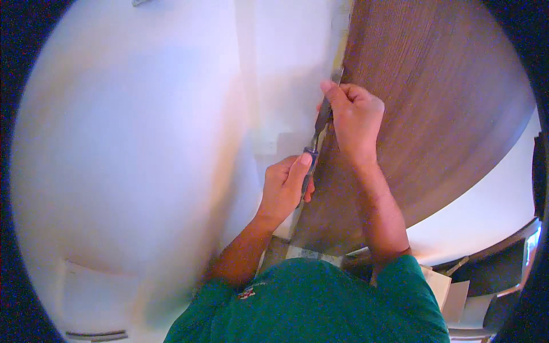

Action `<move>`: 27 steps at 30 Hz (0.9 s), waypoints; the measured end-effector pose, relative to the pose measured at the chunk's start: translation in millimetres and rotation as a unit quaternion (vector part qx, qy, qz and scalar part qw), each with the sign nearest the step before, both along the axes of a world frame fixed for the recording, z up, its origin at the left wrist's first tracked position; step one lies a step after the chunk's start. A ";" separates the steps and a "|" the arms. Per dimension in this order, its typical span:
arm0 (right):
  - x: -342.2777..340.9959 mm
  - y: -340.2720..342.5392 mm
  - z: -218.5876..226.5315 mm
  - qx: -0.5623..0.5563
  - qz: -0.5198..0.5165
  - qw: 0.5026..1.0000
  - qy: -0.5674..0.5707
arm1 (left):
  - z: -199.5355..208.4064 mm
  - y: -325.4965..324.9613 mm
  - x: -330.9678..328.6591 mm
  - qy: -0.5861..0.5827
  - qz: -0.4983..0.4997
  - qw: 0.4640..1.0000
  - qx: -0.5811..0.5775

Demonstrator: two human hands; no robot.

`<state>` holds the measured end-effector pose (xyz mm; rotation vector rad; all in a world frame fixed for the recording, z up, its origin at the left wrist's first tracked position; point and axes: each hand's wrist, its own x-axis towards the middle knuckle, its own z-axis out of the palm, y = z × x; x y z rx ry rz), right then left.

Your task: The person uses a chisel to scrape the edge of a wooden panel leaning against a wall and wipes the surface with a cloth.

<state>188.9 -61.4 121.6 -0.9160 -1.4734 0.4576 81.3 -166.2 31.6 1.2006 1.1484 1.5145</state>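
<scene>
A chisel [322, 121] with a flat dark metal blade and a dark blue handle lies slanted along the edge of a brown wood-grain panel [434, 120]. Its handle is gripped by my left hand [281, 187], thumb pressed along the top. Farther up, my right hand [360, 117] pinches the blade close to its tip between thumb and bent fingers. The tip points away from me, toward a narrow pale strip [341, 48] beside the panel's edge. Whether the tip touches the strip cannot be made out.
A large white surface [137, 148] spreads over the left side. Pale boards [437, 286] and dark furniture [497, 268] stand at the lower right, past the panel's curved-looking edge. A slotted dark fixture [96, 335] shows at the lower left.
</scene>
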 end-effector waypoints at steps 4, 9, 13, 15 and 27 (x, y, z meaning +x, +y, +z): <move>-2.8 -9.6 4.0 -0.018 0.005 1.000 0.013 | -3.5 -1.7 -3.8 0.001 -0.010 1.000 -0.013; -10.3 -10.7 18.1 -0.033 0.019 0.999 0.015 | 12.8 -3.5 -7.3 0.001 -0.010 1.000 0.013; -7.8 -9.6 3.2 -0.016 0.019 0.999 0.039 | 6.2 -7.8 -3.3 0.004 -0.002 1.000 0.000; -11.2 -12.0 9.6 -0.020 0.018 0.999 0.029 | 7.6 -6.2 -7.2 0.018 0.005 1.000 0.007; -19.4 -18.3 42.5 -0.016 0.009 1.000 0.009 | 34.3 -6.0 -17.6 0.005 -0.006 1.000 0.030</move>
